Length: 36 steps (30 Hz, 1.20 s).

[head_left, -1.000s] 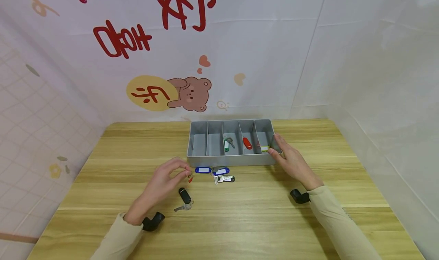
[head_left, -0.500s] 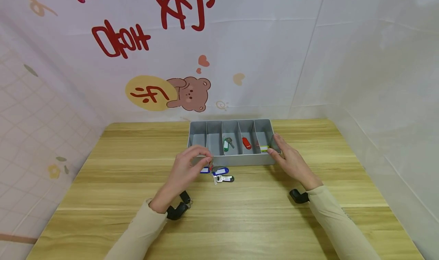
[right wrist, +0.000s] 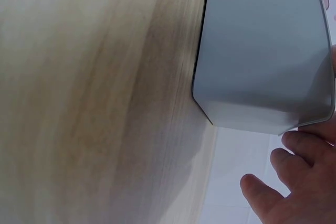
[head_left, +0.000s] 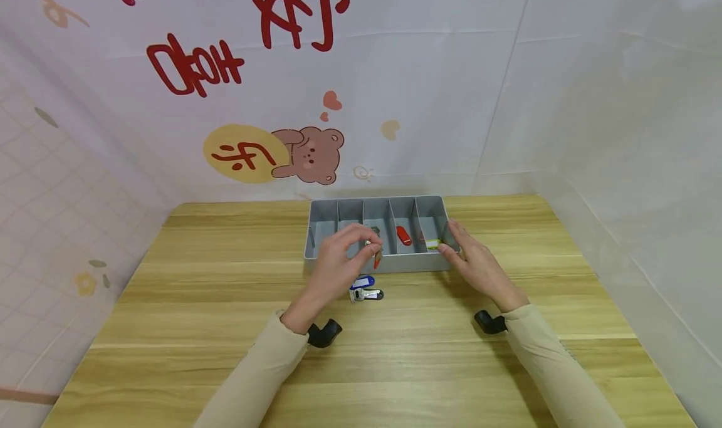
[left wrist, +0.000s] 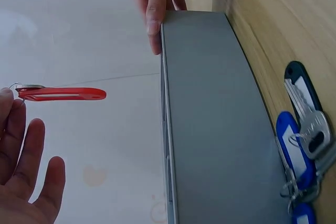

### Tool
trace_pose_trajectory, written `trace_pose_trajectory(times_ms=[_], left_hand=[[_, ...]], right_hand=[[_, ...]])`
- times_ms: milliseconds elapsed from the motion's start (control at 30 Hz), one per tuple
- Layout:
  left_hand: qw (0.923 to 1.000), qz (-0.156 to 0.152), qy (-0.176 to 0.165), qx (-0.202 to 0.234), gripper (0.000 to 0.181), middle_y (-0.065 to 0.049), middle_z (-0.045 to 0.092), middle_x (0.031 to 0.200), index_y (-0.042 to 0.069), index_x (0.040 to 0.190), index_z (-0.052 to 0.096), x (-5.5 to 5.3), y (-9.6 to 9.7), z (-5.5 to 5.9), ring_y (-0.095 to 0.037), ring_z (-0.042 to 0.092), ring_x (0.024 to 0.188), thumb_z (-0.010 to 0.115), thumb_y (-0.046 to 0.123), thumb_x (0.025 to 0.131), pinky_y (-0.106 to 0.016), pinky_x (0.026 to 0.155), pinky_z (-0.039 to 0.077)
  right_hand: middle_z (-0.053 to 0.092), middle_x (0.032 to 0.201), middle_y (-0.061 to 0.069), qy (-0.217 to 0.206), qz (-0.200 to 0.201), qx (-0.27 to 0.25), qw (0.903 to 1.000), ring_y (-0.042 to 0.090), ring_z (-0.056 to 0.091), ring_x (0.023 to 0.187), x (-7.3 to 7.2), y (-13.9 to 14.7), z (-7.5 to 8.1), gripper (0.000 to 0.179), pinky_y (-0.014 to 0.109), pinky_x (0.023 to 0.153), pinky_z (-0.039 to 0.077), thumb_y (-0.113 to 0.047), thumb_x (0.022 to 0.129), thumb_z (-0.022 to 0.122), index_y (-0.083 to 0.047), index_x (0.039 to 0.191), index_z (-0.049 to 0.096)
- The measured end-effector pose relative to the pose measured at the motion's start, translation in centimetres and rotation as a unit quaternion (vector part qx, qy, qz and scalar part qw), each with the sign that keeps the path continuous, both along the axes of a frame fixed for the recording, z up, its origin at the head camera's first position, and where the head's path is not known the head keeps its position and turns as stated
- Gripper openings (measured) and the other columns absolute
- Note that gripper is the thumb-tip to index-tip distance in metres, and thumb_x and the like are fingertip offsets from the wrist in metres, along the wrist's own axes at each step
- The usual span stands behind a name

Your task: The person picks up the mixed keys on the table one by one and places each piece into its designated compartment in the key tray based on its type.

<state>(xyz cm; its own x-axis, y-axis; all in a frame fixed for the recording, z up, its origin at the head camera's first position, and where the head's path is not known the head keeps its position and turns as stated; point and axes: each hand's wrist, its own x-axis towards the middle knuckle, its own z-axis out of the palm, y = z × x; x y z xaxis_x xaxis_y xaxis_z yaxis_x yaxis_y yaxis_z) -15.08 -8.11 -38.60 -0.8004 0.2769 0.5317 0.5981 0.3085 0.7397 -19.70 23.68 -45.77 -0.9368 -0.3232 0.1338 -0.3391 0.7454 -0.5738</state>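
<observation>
My left hand [head_left: 344, 259] pinches the ring of a red key tag [left wrist: 65, 94] between thumb and fingertips; a key lies against the tag. It hangs over the front rim of a grey divided tray [head_left: 412, 263]. My right hand [head_left: 479, 265] rests on the tray's right front corner, thumb at the front rim, fingers along the end wall. One compartment holds another red key tag [head_left: 403, 235]; the rightmost has a yellow key tag [head_left: 432, 244]. The middle compartment's contents are mostly hidden behind my left hand.
In front of the tray lie a blue key tag [head_left: 363, 282] and a dark key tag [head_left: 375, 295] with keys; part of another blue tag [left wrist: 303, 214] shows in the left wrist view. Printed cloth [head_left: 429, 102] stands behind the wooden table [head_left: 429, 353].
My left hand has moved right and forward with the red key tag, from left of the tray to its middle. My right hand has stayed on the tray's corner.
</observation>
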Motion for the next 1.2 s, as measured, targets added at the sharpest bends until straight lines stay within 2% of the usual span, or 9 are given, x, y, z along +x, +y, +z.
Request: trace_pose_trajectory(times_ms=[133, 300, 467, 533, 667, 767, 867, 1000, 1200], left_hand=[[1.0, 0.006, -0.001, 0.0, 0.007, 0.002, 0.071, 0.104, 0.012, 0.102, 0.076, -0.7, 1.0, -0.1, -0.015, 0.067, 0.098, 0.073, 0.008, 0.097, -0.042, 0.087, 0.055], [0.9999, 0.013, 0.002, -0.006, 0.006, 0.001, 0.07, 0.106, 0.009, 0.102, 0.076, -1.5, 2.5, 0.2, -0.015, 0.064, 0.093, 0.072, 0.01, 0.098, -0.036, 0.08, 0.051], [0.9998, 0.014, 0.011, -0.005, 0.006, -0.002, 0.07, 0.106, 0.008, 0.102, 0.075, -2.6, 3.9, 0.0, -0.016, 0.055, 0.071, 0.07, 0.011, 0.1, -0.029, 0.061, 0.041], [0.9997, 0.018, 0.013, -0.006, 0.007, -0.002, 0.07, 0.106, 0.007, 0.102, 0.075, -3.2, 4.4, -0.4, -0.017, 0.051, 0.065, 0.07, 0.011, 0.1, -0.028, 0.058, 0.037], [0.9995, 0.029, 0.006, -0.011, 0.008, -0.003, 0.071, 0.104, 0.007, 0.103, 0.076, -4.2, 5.3, -1.1, -0.016, 0.059, 0.074, 0.071, 0.012, 0.1, -0.032, 0.067, 0.046], [0.9993, 0.031, -0.017, -0.008, 0.01, -0.003, 0.071, 0.105, 0.006, 0.105, 0.076, -4.8, 5.9, -1.7, -0.019, 0.065, 0.092, 0.07, 0.012, 0.1, -0.042, 0.083, 0.053], [0.9983, 0.035, -0.046, -0.007, 0.012, -0.004, 0.07, 0.106, 0.006, 0.107, 0.075, -5.4, 6.4, -2.2, -0.021, 0.066, 0.097, 0.068, 0.013, 0.102, -0.047, 0.089, 0.053], [0.9964, 0.048, -0.066, -0.026, 0.012, -0.003, 0.07, 0.107, 0.008, 0.108, 0.075, -6.0, 7.0, -2.7, -0.019, 0.065, 0.09, 0.068, 0.016, 0.102, -0.038, 0.085, 0.052], [0.9948, 0.057, -0.066, -0.051, 0.01, -0.004, 0.071, 0.105, 0.009, 0.106, 0.077, -6.7, 7.5, -3.2, -0.018, 0.063, 0.082, 0.069, 0.014, 0.101, -0.03, 0.075, 0.047]], right_hand=[[0.024, 0.168, 0.021, 0.0, 0.0, 0.002, 1.0, 0.041, 0.025, 0.153, 0.0, 0.0, 0.0, 0.075, 0.06, 0.12, 0.026, -0.043, 0.109, 0.051, -0.001, 0.164, 0.021], [0.023, 0.169, 0.02, -0.001, -0.001, 0.004, 1.0, 0.042, 0.025, 0.153, 0.0, 0.2, 0.0, 0.075, 0.061, 0.12, 0.026, -0.044, 0.109, 0.05, -0.002, 0.164, 0.021], [0.023, 0.169, 0.02, 0.002, 0.0, 0.002, 1.0, 0.042, 0.025, 0.153, -0.1, 0.3, -0.1, 0.075, 0.061, 0.119, 0.026, -0.043, 0.109, 0.051, -0.002, 0.164, 0.021], [0.023, 0.168, 0.02, 0.003, 0.0, 0.001, 1.0, 0.042, 0.025, 0.153, -0.1, 0.3, -0.1, 0.075, 0.06, 0.12, 0.026, -0.043, 0.109, 0.051, -0.001, 0.164, 0.021], [0.023, 0.168, 0.021, 0.0, -0.002, 0.0, 1.0, 0.043, 0.025, 0.153, -0.1, 0.2, -0.1, 0.075, 0.061, 0.119, 0.026, -0.043, 0.109, 0.051, -0.002, 0.164, 0.02], [0.023, 0.168, 0.021, -0.003, -0.002, -0.003, 1.0, 0.043, 0.025, 0.153, -0.1, 0.2, -0.2, 0.076, 0.061, 0.119, 0.026, -0.044, 0.109, 0.051, -0.002, 0.165, 0.02], [0.024, 0.168, 0.021, -0.001, -0.002, -0.005, 1.0, 0.043, 0.026, 0.153, -0.1, 0.1, -0.2, 0.075, 0.061, 0.119, 0.027, -0.043, 0.109, 0.051, -0.002, 0.164, 0.02], [0.024, 0.168, 0.022, 0.002, 0.0, -0.008, 1.0, 0.043, 0.027, 0.152, -0.2, 0.1, -0.3, 0.075, 0.061, 0.119, 0.027, -0.043, 0.109, 0.051, -0.002, 0.164, 0.021], [0.025, 0.168, 0.022, 0.004, 0.001, -0.01, 0.9999, 0.043, 0.027, 0.152, -0.2, 0.1, -0.3, 0.075, 0.062, 0.118, 0.027, -0.042, 0.109, 0.052, 0.0, 0.164, 0.022]])
